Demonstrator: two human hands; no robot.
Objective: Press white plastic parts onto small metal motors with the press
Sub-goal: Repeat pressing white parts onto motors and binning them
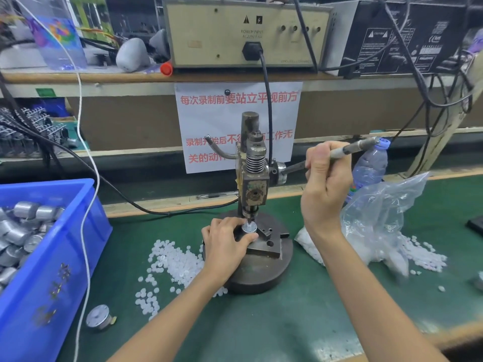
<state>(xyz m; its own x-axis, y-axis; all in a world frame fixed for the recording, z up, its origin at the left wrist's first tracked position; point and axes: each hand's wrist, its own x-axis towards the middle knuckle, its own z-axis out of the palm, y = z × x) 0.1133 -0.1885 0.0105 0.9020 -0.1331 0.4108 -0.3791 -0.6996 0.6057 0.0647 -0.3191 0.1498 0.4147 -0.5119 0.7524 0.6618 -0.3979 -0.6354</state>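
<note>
Left hand is curled round a small silver motor under the dark metal press. Right hand is curled round its lever.

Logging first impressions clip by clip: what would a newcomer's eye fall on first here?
The small press stands mid-bench, with the left hand pinching a motor beneath it and the right hand gripping the lever. Loose white plastic parts lie scattered on the green mat to the press's left. A blue bin of metal motors sits at far left.
</note>
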